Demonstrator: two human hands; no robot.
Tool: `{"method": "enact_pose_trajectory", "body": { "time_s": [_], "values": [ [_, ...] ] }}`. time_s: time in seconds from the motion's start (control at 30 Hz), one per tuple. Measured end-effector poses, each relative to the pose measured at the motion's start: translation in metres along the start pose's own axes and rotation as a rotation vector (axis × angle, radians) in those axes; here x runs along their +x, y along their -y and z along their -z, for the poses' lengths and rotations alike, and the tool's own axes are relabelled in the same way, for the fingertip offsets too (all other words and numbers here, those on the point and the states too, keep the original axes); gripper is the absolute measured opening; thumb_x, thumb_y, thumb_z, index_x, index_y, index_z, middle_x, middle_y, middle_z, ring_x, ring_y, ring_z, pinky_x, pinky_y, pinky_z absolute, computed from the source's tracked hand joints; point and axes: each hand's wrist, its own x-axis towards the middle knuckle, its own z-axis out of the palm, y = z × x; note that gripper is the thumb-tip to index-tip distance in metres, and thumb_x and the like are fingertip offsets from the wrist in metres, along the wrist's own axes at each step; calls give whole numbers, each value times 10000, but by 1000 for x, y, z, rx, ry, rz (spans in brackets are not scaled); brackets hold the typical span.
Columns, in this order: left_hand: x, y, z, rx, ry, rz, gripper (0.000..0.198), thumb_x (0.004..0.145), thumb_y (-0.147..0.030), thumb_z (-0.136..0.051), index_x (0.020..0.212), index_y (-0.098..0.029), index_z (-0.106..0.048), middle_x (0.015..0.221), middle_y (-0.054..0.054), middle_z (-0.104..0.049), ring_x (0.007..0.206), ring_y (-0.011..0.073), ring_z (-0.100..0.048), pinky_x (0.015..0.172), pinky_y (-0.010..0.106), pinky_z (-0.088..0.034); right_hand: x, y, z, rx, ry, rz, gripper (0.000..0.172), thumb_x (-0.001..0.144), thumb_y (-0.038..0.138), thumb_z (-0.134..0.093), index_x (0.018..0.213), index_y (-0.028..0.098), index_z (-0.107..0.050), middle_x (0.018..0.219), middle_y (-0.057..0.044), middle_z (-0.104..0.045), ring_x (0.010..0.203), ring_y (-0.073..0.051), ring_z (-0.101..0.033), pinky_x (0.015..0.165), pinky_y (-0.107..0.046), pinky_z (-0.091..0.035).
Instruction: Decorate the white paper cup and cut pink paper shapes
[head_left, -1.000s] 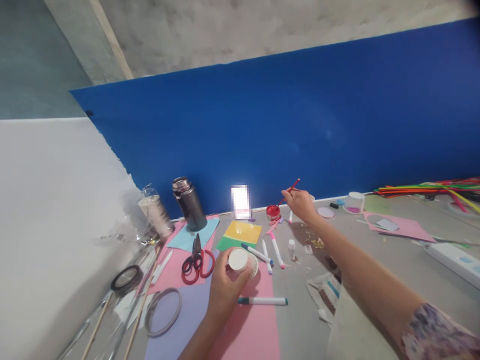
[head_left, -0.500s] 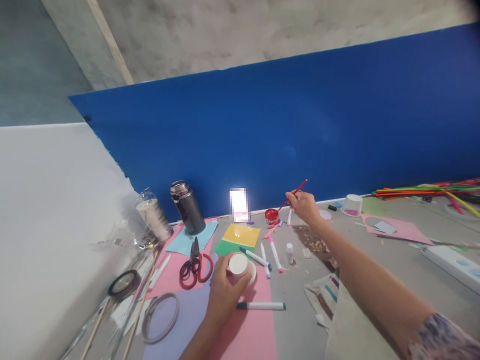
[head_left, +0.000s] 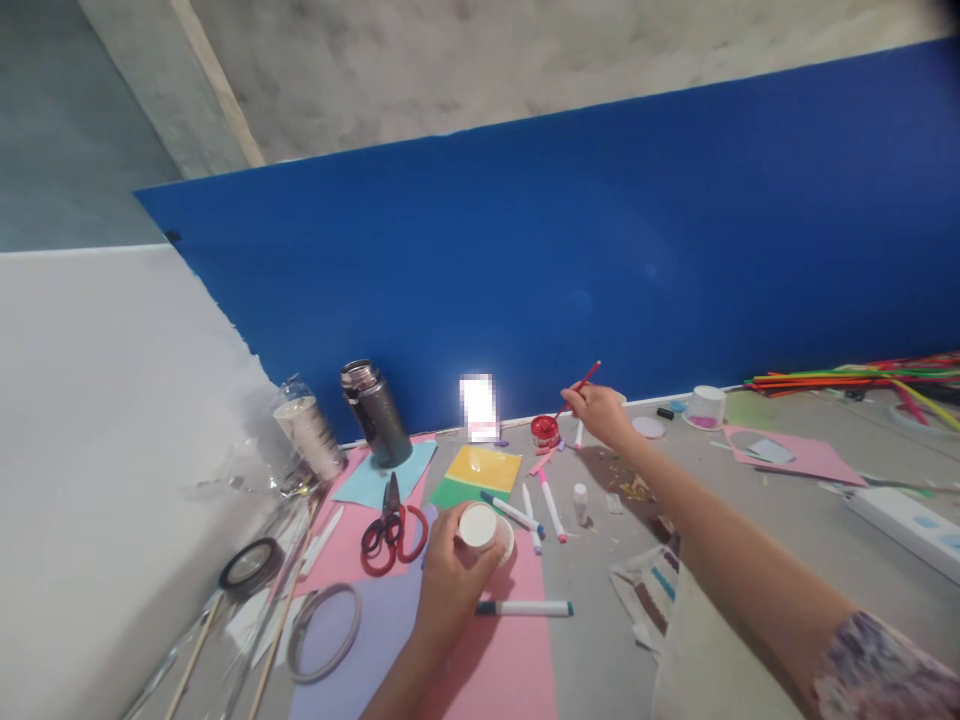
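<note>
The left hand is curled round an upturned paper cup, thumb on one side and fingers on the other, above the pink sheet at the near side of the table; whether the cup's rim rests on the paper I cannot tell. The right hand pinches a red paintbrush between thumb and fingertips, its handle slanting up, its lower end at the mouth of a jar of red paint just in from the table's back edge. That jar looks small and light, so a sideways push of the brush against its rim could slide or tip it, spilling red over the markers beside it. An overloaded brush could drip on the yellow-and-green sheet, which lies between jar and cup. Too hard a squeeze from the left hand may dent the thin cup wall, and a loose one may let it turn. The blue-capped marker lies right beside the cup and the green-capped marker near the thumb, so either could roll if nudged. Farther left toward the back edge, the open vacuum flask would be awkward if knocked by an elbow.
</note>
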Motion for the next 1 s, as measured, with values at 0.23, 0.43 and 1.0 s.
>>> {"method": "enact_pose_trajectory", "body": {
  "time_s": [0.23,0.43,1.0],
  "values": [
    [-2,-3,0,35,17,-46,477,760,-391,-767,1189,-205,-668,1176,104,-689,1102,301,-649,947,430,-503,-6,-12,9,18,148,95,329,1008,376,-526,848,222,-768,803,-24,-785,782,-184,-733,776,-272,-558],
    [-3,-3,0,39,12,-40,486,759,-397,-765,1195,-204,-665,1184,112,-687,1105,307,-648,938,437,-509,-17,-19,15,-18,194,115,291,1021,388,-644,1218,177,-679,1209,-85,-706,1010,-213,-707,893,-420,-610],
    [-3,-3,0,50,38,-39,490,784,-387,-753,1225,-203,-642,1215,104,-671,1139,298,-637,962,427,-489,-1,21,41,-135,297,207,220,933,311,-585,857,239,-778,823,-36,-791,742,-190,-675,683,-252,-434]
  ]
}}
